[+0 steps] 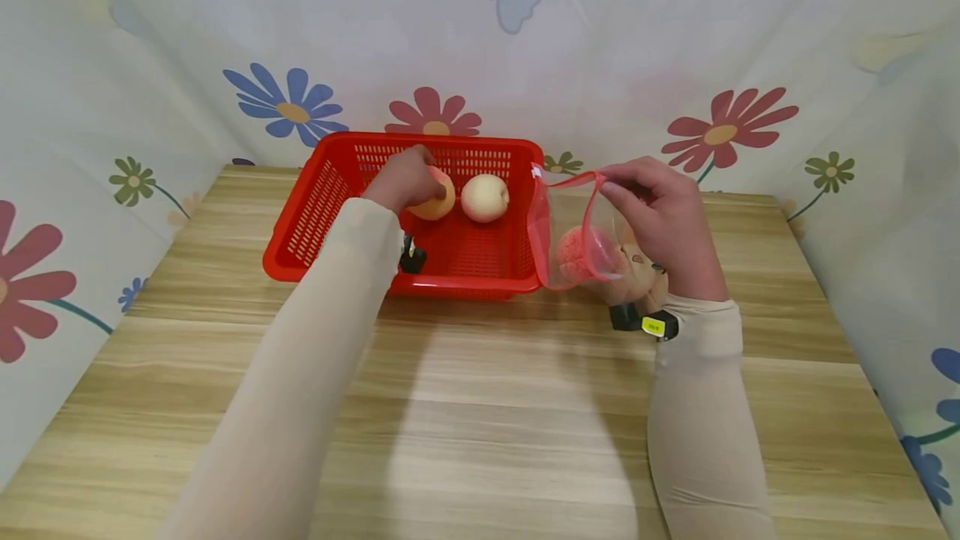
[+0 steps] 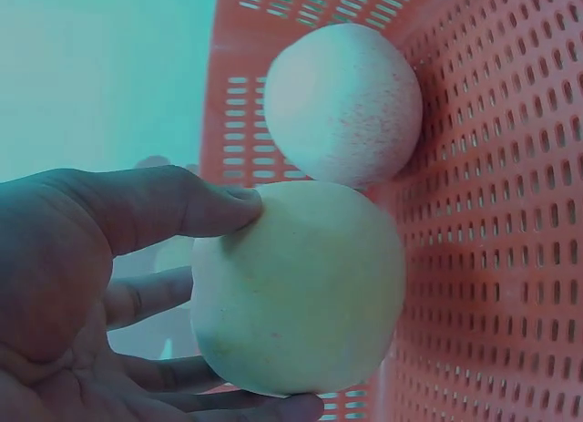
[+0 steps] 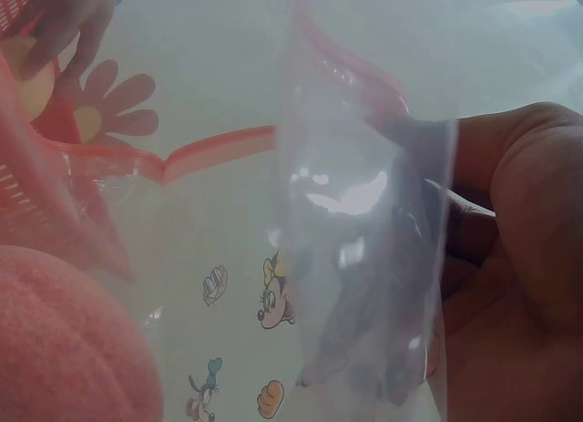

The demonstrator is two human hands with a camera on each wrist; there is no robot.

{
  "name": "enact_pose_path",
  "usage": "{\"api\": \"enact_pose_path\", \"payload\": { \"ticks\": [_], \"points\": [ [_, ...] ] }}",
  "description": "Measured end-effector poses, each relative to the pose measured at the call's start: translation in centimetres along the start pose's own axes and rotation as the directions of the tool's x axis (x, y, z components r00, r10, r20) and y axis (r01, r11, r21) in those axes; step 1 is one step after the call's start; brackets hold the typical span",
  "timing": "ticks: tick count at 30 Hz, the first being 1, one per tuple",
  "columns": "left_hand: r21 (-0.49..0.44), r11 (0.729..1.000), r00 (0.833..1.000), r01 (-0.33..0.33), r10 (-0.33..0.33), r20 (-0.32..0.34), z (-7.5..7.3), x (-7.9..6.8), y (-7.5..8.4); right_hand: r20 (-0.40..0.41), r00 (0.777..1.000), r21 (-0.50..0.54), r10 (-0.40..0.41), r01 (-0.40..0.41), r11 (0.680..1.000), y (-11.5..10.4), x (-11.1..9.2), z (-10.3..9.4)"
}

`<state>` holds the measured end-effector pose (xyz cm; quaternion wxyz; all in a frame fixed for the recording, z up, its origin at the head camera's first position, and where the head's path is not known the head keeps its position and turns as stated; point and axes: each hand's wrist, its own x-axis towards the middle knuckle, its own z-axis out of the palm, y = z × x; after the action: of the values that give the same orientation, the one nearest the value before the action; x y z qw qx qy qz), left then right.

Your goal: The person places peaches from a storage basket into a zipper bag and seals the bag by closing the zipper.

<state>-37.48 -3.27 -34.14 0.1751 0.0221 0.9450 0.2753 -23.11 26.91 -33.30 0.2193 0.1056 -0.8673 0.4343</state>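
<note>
My left hand (image 1: 405, 179) reaches into the red plastic basket (image 1: 465, 282) and grips a yellowish peach (image 2: 301, 294), its thumb on one side and fingers on the other. A second pale peach (image 1: 485, 197) with faint pink speckles lies beside it in the basket. To the right of the basket, my right hand (image 1: 666, 219) pinches the red-edged rim of a clear zip bag (image 1: 557, 219) between thumb and fingers. The bag's mouth gapes upward. Inside it lies a pink, peach-like fruit (image 1: 576, 251). Small cartoon prints show on the bag in the right wrist view.
The basket stands at the back of a wood-grain table (image 1: 480, 407), close to a flower-printed cloth (image 1: 600, 65). The bag's left side touches or nearly touches the basket's right end. Dark camera units (image 1: 660, 325) are strapped at the wrists.
</note>
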Motion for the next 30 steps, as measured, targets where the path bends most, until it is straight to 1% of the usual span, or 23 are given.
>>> {"api": "enact_pose_path", "payload": {
  "ticks": [5,12,19,24,26,30],
  "points": [
    [-0.001,1.0,1.0,-0.025,0.025,-0.006,-0.6,-1.2,0.3,-0.004,1.0,0.008,-0.013,0.013,1.0,0.0,0.1,0.0],
    [-0.013,0.996,0.996,-0.088,0.087,-0.027,-1.2,-2.3,1.3,-0.005,1.0,-0.001,-0.002,0.002,1.0,0.0,0.1,0.0],
    [-0.005,0.994,0.994,-0.11,0.11,-0.013,-1.3,-3.2,2.3,-0.008,1.0,-0.012,-0.001,0.001,1.0,0.2,0.0,0.1],
    [0.012,0.987,0.987,-0.161,0.161,-0.02,-1.3,-4.1,2.7,-0.008,1.0,-0.008,0.004,-0.004,1.0,0.1,0.0,0.1],
    [0.005,0.984,0.984,-0.18,0.18,-0.02,-1.2,-4.6,2.9,-0.01,1.0,-0.006,-0.002,0.002,1.0,0.2,0.0,0.1],
    [-0.017,0.982,0.982,-0.189,0.189,-0.012,-1.1,-5.5,3.3,-0.011,1.0,-0.002,-0.012,0.012,1.0,0.2,0.0,0.1]
  ]
}}
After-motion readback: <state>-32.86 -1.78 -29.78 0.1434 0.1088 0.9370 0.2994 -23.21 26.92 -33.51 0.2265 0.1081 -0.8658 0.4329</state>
